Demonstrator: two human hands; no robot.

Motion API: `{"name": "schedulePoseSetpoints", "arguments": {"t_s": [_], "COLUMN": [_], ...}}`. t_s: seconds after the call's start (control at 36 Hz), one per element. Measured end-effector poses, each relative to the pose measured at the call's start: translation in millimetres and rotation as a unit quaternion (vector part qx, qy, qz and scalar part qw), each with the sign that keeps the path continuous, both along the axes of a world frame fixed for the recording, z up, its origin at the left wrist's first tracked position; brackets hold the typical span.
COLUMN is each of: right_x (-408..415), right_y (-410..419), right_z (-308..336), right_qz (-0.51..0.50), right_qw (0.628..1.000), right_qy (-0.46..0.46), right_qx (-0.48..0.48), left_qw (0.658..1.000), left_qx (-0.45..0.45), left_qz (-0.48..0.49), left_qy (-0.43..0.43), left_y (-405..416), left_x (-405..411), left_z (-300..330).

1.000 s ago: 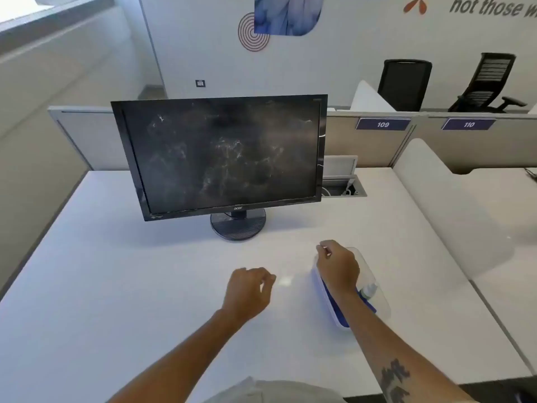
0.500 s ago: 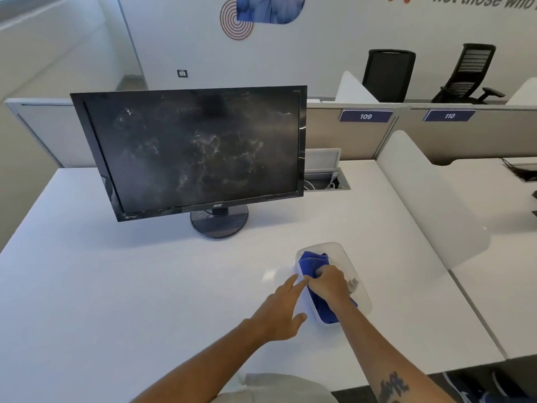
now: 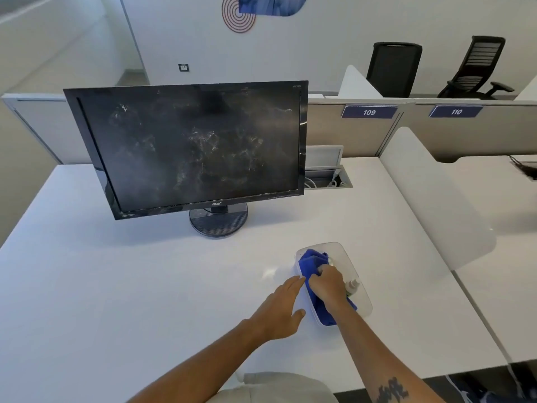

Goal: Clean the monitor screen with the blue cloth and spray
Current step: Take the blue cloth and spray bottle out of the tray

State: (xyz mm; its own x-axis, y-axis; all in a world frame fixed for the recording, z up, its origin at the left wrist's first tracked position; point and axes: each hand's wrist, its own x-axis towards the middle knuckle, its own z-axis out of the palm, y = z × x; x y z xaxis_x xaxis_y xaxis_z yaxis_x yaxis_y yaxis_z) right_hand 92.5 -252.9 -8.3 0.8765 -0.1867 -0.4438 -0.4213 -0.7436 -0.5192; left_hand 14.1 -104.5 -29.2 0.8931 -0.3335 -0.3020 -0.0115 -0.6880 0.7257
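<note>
On the white tabletop (image 3: 116, 286), toward four o'clock from the monitor, sits a clear plastic tray (image 3: 353, 274) with the blue cloth (image 3: 312, 261) bunched inside it. The person's right hand (image 3: 327, 285) reaches down into the tray, its fingers curled around a fold of the cloth and grasping it. Just beside that hand, at its three o'clock, a small spray bottle (image 3: 352, 286) lies in the tray, only its pale top showing clearly. The left hand (image 3: 280, 311) rests flat on the tabletop with straight, released fingers, its fingertips touching the tray's near-left wall at about nine o'clock from the cloth. The monitor (image 3: 191, 146) stands upright on a round dark base (image 3: 218, 221) toward the far side of the tabletop, its black screen smeared with pale, cloudy marks across the middle and upper parts. Behind it at two o'clock, an open cable hatch (image 3: 328, 177) is set into the tabletop, with white cables inside. Beyond the partition labelled 109 and 110, two black office chairs (image 3: 392, 68) stand against the wall.
</note>
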Motion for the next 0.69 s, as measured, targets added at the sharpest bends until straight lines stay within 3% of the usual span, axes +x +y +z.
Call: {"name": "schedulePoseSetpoints", "arguments": {"t_s": [0.22, 0.42, 0.58, 0.69], "right_x": [3.6, -6.2, -11.7, -12.9], "right_y": [-6.6, -2.9, 25.5, 51.0], "right_z": [20.9, 53.0, 82.7, 94.5], "right_qz": [-0.088, -0.06, -0.017, 0.018], "right_qw": [0.991, 0.979, 0.963, 0.958], "right_qy": [-0.01, -0.118, -0.196, -0.216], "right_qx": [0.097, 0.155, 0.186, 0.189], "left_qw": [0.992, 0.977, 0.943, 0.896], "left_qx": [-0.079, -0.171, -0.307, -0.395], "left_qz": [0.092, 0.129, 0.132, 0.205], "left_qy": [-0.012, 0.001, -0.002, 0.018], "left_y": [-7.0, -18.1, -14.8, -7.9], "left_x": [5.4, 14.5, 11.5, 7.5], "left_z": [10.1, 30.6, 61.5, 72.6]}}
